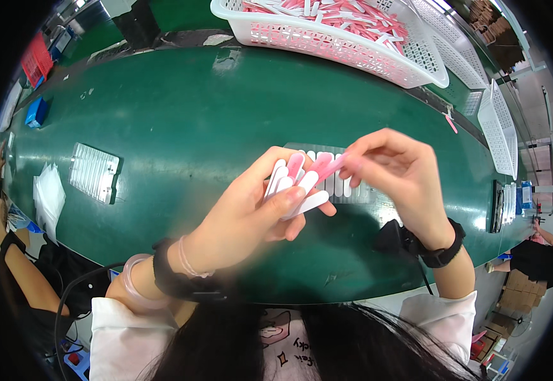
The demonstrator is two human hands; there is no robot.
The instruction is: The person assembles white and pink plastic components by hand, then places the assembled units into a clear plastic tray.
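Note:
My left hand (pixel 244 203) is closed round a loose bunch of small flat nail files (pixel 296 166), some showing a pink face and others a white one. Their rounded ends fan out past my thumb. My right hand (pixel 406 168) pinches the tip of a pink nail file (pixel 331 165) at the bunch's right side. Under both hands lies a clear slotted tray (pixel 360 193) with several white nail files (pixel 338 185) in its slots. My left fingers hide part of that tray.
Beyond the green table (pixel 162 114) stands a white perforated basket (pixel 327 51) heaped with pink and white files. Left on the table are another clear slotted tray (pixel 95 173), white plastic bags (pixel 49 197) and a blue box (pixel 37 112). A co-worker's arm (pixel 25 273) shows far left.

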